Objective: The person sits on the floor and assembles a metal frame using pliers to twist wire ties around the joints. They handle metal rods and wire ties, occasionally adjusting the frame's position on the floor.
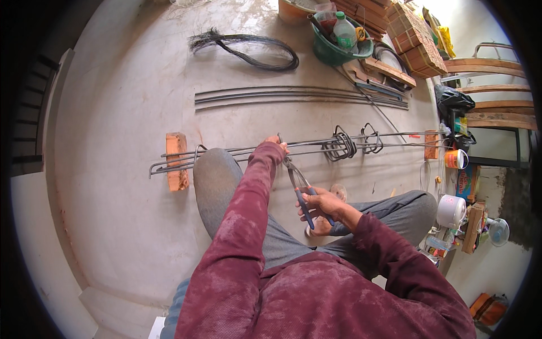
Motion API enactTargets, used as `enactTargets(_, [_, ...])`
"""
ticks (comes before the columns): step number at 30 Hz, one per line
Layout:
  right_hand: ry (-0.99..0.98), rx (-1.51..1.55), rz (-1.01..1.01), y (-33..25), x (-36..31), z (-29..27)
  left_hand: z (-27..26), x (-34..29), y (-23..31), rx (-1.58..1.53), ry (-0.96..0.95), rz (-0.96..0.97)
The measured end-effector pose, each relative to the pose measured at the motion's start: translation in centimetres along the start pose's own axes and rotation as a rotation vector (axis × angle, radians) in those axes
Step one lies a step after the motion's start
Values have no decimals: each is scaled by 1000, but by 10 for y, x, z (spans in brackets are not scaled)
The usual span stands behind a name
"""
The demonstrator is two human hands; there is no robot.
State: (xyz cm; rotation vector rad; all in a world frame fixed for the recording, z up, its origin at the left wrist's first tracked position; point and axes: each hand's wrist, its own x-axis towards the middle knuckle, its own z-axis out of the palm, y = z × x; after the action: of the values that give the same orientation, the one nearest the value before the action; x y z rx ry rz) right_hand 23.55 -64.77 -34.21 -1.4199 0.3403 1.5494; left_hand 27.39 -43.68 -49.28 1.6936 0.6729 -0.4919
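While the pliers are grasped by the right hand on the near side of the rods | left hand curled at the rods, exact hold cannot be told | it could be pinched should the pliers slip

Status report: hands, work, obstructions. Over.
Left hand at long grey steel rods. Right hand holding blue-handled metal pincers. Dark, squarish steel loops around rods, right of left hand.

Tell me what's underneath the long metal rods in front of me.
Under the rods, an orange brick lies near the left end and another brick near the right, with pale floor between. What your left knee and left hand cover can't be seen.
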Motion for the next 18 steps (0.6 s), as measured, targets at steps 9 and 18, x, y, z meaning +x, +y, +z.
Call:
enactTargets(9, [-517, 922, -25, 32, 14, 0, 2, -11, 13, -34, 59, -54])
enactTargets(18, [15, -236, -95, -7, -14, 11, 5, 20, -17, -174, -40, -67])
